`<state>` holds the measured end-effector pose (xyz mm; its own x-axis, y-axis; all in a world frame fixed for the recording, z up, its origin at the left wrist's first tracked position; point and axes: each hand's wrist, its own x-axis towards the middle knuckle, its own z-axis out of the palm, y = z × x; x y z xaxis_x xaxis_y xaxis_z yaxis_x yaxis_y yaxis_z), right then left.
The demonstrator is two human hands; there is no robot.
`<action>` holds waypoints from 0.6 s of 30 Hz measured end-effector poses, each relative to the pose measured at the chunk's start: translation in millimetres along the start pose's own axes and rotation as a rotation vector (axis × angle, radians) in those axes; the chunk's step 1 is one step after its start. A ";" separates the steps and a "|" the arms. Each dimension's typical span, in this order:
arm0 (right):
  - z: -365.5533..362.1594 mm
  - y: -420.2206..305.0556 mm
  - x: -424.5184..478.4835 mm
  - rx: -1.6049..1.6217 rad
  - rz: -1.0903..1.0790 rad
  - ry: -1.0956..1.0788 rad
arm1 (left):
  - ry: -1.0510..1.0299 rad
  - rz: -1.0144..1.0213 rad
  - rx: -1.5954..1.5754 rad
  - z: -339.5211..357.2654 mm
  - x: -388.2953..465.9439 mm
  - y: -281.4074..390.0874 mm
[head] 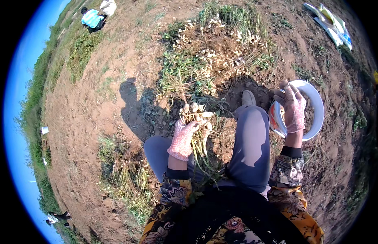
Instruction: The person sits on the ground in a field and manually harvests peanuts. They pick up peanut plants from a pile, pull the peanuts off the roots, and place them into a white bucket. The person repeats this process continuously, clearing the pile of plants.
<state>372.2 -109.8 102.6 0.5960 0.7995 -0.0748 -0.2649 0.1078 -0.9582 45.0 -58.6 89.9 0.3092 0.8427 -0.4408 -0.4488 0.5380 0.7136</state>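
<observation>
My left hand (183, 137), in a pink patterned glove, is closed around a bunch of peanut plants (201, 146). Pale peanut pods (196, 112) cluster at the bunch's upper end, and its stems hang down toward my lap. Over the left side of a white bucket (317, 122) is my right hand (291, 106), gloved the same way, with its fingers apart and no pod visible in it. Loose pods (308, 113) lie inside the bucket. Beyond my knees spreads a heap of pulled peanut plants (219, 58) with many pods showing among the roots.
A smaller heap of peanut plants (131, 174) lies left of my knee. Empty-looking sacks (332, 26) rest on the soil at the upper right. One person (92, 19) crouches near a white sack (108, 7) at the upper left; another person (57, 218) is at the lower left.
</observation>
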 end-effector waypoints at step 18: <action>158.4 77.5 -41.3 0.034 0.172 -0.882 | -0.195 -0.032 0.084 -8.4 8.5 -12.5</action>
<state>206.9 -40.9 75.1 -0.2491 0.9678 0.0361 -0.3273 -0.0490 -0.9437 46.2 -57.9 72.6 0.4823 0.8002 -0.3565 -0.3670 0.5541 0.7472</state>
